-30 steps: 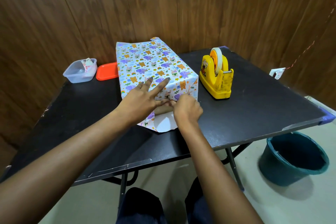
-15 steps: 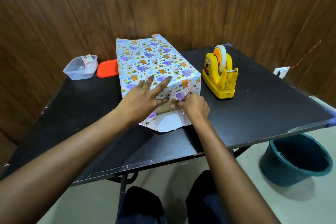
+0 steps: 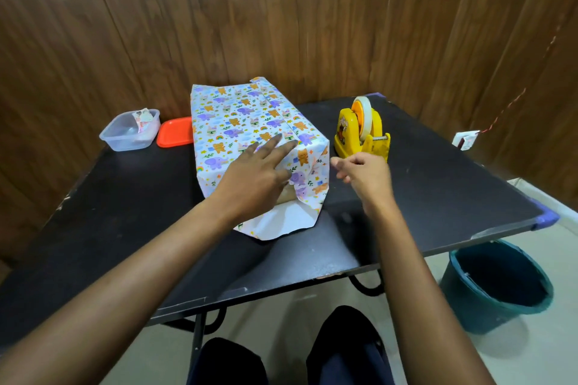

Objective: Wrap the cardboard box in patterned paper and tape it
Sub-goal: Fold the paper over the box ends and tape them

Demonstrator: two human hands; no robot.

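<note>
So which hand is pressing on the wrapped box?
The left hand, lying flat with straight fingers on the cartoon-patterned paper-wrapped cardboard box. The right hand is off it, in the air near the yellow plastic tape dispenser.

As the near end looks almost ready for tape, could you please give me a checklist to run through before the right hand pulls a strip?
1. Left hand pressing the paper down at the near end: ok.
2. Right hand free for tape: ok, it holds nothing.
3. Tape dispenser close to the right hand, roll loaded: ok.
4. Loose tape end ready at the cutter: cannot tell.
5. Bottom flap folded up: not ok, it lies flat on the table, white side up.
6. Box fully covered: not ok, bare cardboard shows by the left hand.
</note>
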